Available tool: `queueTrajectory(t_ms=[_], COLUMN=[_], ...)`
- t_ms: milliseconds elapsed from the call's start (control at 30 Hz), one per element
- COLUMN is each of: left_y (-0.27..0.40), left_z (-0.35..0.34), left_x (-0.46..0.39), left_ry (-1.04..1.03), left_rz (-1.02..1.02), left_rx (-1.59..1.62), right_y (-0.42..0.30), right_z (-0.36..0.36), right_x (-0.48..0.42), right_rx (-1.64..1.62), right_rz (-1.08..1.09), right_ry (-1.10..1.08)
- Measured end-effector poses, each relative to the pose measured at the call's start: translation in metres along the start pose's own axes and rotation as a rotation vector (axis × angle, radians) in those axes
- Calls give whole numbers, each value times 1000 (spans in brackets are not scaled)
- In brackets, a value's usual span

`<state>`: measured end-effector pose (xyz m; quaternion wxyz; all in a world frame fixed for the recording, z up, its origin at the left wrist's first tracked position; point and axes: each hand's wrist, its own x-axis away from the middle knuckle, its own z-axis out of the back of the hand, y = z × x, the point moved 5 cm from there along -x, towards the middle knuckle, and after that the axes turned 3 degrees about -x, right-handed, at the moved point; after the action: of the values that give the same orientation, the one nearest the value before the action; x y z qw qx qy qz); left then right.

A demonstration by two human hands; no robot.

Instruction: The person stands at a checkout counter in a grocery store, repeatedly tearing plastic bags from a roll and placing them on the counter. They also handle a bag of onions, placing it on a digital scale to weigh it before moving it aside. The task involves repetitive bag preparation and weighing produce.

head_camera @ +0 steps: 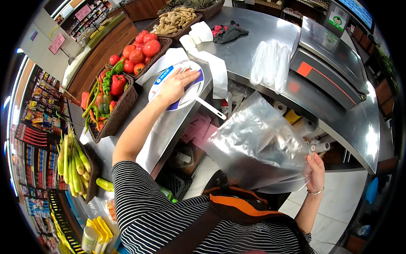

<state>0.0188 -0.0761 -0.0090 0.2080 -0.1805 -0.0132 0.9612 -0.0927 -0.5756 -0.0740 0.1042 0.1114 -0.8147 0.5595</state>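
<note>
My left hand (176, 85) lies flat, palm down, on a round plastic hand fan (193, 93) on the metal counter. The fan's white handle juts out past the counter's front edge. In my right hand (316, 168), low on the right, the edge of a clear plastic bag (257, 139) is pinched between thumb and fingers. The bag spreads out flat in front of my apron (244, 204), its far corner near the counter edge. Beside the fan a strip of white paper (219, 71) hangs over the edge.
Wicker baskets hold tomatoes (136, 54), peppers (108, 92), ginger (177, 19) and green-and-white stalks (74, 165) along the left. Paper rolls (195, 36), a dark cloth (230, 33), bundled clear bags (269, 65) and a weighing scale (326, 66) stand on the counter. More rolls (322, 147) sit on a shelf below.
</note>
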Motion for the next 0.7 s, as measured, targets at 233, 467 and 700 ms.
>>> queueTrajectory(t_ms=[233, 467, 700], left_y=[47, 255, 293], left_z=[63, 76, 2], left_x=[-3, 21, 115], left_ry=[262, 60, -96], left_rz=[69, 139, 587], left_rx=[305, 533, 302], right_y=[46, 126, 195], right_z=[26, -22, -143], right_x=[-16, -66, -92], right_rx=[-85, -242, -312], right_rz=[-275, -605, -682], right_ry=[4, -308, -426])
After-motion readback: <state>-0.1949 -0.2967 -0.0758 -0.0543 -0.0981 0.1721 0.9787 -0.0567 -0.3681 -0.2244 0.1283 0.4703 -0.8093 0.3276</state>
